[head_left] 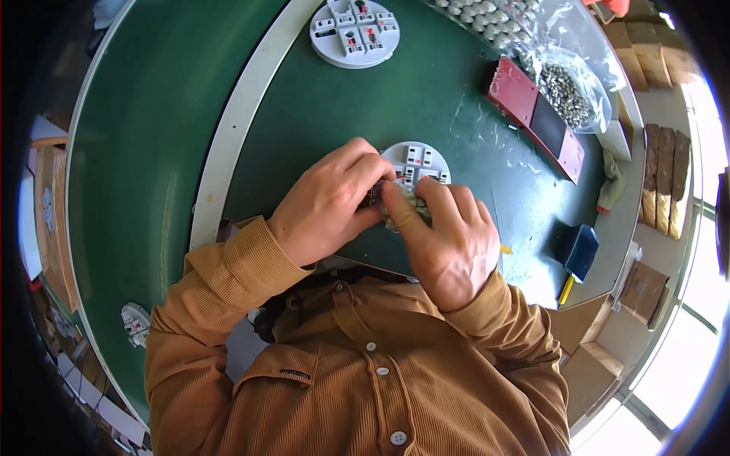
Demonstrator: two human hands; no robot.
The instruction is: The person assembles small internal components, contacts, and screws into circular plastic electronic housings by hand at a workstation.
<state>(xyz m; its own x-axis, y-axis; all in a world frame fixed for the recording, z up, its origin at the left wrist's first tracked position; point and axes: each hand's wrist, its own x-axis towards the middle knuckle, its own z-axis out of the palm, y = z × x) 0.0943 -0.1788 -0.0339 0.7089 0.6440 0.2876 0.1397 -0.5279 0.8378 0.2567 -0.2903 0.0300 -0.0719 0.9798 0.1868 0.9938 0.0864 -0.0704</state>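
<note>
A round light-grey plastic base [416,154] with raised square sockets and small red parts lies before me on the green bench. My left hand [334,199] is closed at the left rim of the base, thumb and forefinger pinched together near a thin dark and red bit. Over the near part of the base, my right hand [456,239] has its thumb and forefinger bent inward, closed. Beneath the right thumb a pale crumpled thing [411,201] shows in part. What the fingertips of either hand hold is hidden.
Another round base [355,53] lies farther off. At the far right are a red and black block [536,118], a bag of small metal parts [564,95] and bagged silvery pieces [487,19]. A dark brush with a yellow handle [579,254] lies right. A pale rail [239,121] curves along the left.
</note>
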